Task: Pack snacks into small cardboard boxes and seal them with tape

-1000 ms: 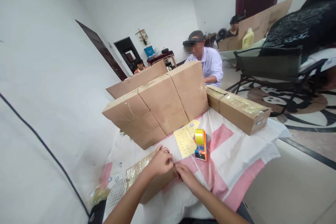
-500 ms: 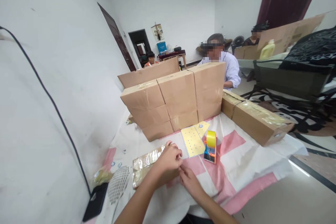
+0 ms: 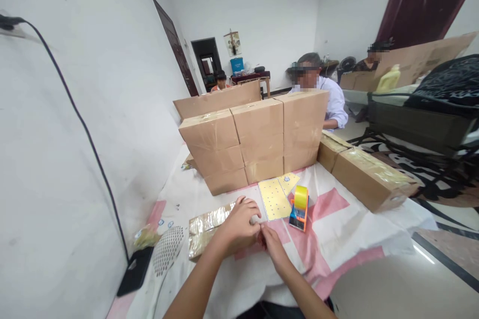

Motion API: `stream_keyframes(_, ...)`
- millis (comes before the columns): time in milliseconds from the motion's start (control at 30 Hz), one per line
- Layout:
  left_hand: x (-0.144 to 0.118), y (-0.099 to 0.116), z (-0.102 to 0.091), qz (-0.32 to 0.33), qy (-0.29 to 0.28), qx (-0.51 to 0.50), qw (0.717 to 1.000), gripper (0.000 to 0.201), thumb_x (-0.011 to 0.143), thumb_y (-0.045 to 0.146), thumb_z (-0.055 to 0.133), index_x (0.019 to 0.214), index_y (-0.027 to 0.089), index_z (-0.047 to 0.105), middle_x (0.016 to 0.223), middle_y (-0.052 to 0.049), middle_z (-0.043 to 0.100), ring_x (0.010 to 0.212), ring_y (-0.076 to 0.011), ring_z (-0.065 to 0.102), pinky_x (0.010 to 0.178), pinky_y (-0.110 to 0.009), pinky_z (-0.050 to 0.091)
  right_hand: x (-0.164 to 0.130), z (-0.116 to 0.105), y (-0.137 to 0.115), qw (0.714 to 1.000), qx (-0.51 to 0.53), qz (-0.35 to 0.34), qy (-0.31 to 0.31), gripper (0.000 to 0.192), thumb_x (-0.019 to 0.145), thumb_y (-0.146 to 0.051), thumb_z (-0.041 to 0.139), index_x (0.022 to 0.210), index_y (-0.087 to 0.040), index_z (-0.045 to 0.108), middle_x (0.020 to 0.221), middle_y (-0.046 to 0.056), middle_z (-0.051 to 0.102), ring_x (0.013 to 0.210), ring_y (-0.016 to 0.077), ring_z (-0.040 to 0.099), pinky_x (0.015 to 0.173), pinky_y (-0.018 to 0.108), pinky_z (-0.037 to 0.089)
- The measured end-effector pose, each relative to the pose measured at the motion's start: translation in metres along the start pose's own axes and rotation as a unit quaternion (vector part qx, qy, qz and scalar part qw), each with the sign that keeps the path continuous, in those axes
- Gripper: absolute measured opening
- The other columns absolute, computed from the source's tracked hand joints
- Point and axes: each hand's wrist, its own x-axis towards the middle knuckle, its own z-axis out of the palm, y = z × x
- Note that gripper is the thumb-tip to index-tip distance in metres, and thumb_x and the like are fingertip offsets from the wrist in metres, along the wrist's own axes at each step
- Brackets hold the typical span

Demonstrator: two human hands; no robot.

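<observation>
A taped cardboard box [image 3: 209, 220] lies on the cloth in front of me, clear shiny tape along its top. My left hand [image 3: 243, 217] lies over its right end, fingers curled round it. Against that same end my right hand [image 3: 271, 241] has its thumb and fingers pressed together; what they pinch is too small and hidden to make out. Just right of my hands stands an orange and blue tape dispenser [image 3: 298, 217] with a yellow tape roll [image 3: 300, 197]. Yellow dotted sheets [image 3: 275, 199] lie beside it.
Stacked cardboard boxes [image 3: 262, 139] form a wall at the back of the table. More taped boxes [image 3: 368, 174] line the right side. A white perforated paddle [image 3: 168, 249] and a black phone [image 3: 135, 271] lie at left. A person [image 3: 333, 97] sits behind the stack.
My right hand has shifted slightly up and right, its fingertips closer to my left fingers. The left hand keeps its place on the box. The camera view has tilted a little.
</observation>
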Motion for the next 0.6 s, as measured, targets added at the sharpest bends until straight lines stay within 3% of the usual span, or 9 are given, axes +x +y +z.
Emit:
stream_keyframes(167, -0.002, 0.003, -0.001, -0.013, 0.025, -0.036, 0.999, 0.02, 0.072, 0.015, 0.052, 0.082, 0.024, 0.067, 0.1, -0.004, 0.07, 0.103, -0.0249, 0.057, 0.106, -0.043, 0.035, 0.0, 0.001, -0.002, 0.999, 0.035, -0.004, 0.002, 0.063, 0.077, -0.085, 0.053, 0.063, -0.024, 0.046, 0.058, -0.001, 0.046, 0.056, 0.0165, 0.042, 0.056, 0.031, 0.033)
stream_keyframes(367, 0.004, -0.012, 0.003, -0.002, 0.018, -0.059, 0.998, 0.025, 0.072, 0.013, 0.052, 0.086, 0.024, 0.07, 0.102, -0.004, 0.072, 0.107, -0.0239, 0.059, 0.107, -0.042, 0.034, 0.003, 0.002, -0.007, 0.999, 0.04, -0.001, 0.001, 0.06, 0.078, -0.082, 0.053, 0.062, -0.024, 0.046, 0.059, -0.001, 0.046, 0.058, 0.0171, 0.043, 0.057, 0.032, 0.036)
stream_keyframes(600, 0.009, -0.017, 0.005, -0.009, 0.005, -0.062, 0.998, 0.029, 0.071, 0.012, 0.054, 0.09, 0.025, 0.07, 0.105, -0.002, 0.072, 0.112, -0.0234, 0.058, 0.107, -0.041, 0.033, 0.004, 0.003, 0.01, 0.998, 0.044, -0.03, -0.026, 0.058, 0.085, -0.078, 0.047, 0.064, -0.023, 0.05, 0.061, 0.0, 0.047, 0.06, 0.0173, 0.044, 0.06, 0.032, 0.038)
